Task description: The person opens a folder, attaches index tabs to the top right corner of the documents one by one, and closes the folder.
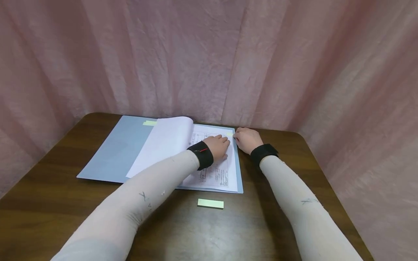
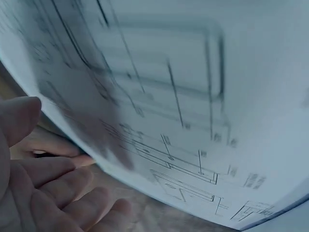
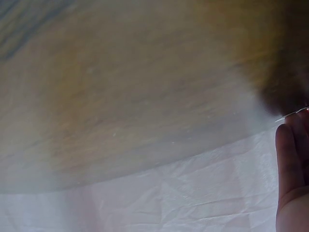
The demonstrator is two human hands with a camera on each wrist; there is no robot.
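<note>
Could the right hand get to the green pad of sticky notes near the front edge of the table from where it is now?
Probably yes. The right hand sits at the folder's top right corner, and bare table lies between it and the sticky note pad; nothing blocks the way.

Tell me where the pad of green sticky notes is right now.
In the head view, the pad of green sticky notes lies on the wooden table, just in front of the open blue folder, between the two forearms.
</note>
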